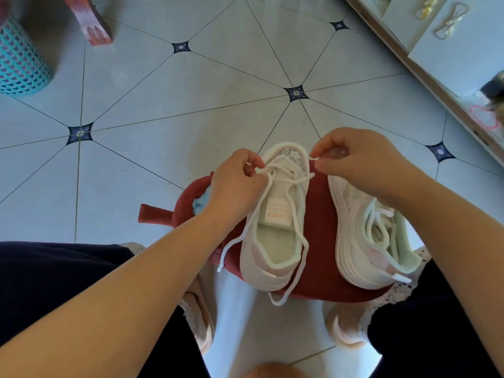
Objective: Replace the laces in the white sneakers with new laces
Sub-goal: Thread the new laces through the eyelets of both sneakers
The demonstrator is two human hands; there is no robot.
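Nearest the camera, the person's knees in dark trousers (54, 290) frame a red stool (321, 274) standing on the tiled floor (191, 110). Two white sneakers rest on the stool's seat. The one in the middle, the upright sneaker (275, 241), sits with its heel toward the person and its toe pointing away; a label with orange lettering shows on its tongue. A white lace (252, 222) runs through its upper eyelets, with loose ends trailing down over both sides and past the heel, one end hanging off the stool's front edge. The second sneaker (362, 241) lies tipped on its side just to the right, sole facing the first, its own lace bunched inside.

Farther out, the left hand (237, 184) pinches a loop of lace at the shoe's left edge, its grip narrow and closed on the lace. The right hand (354, 159) pinches the lace end at the toe's right side, grip likewise closed on it.

Beyond, a teal basket (21, 61) stands at the far left.
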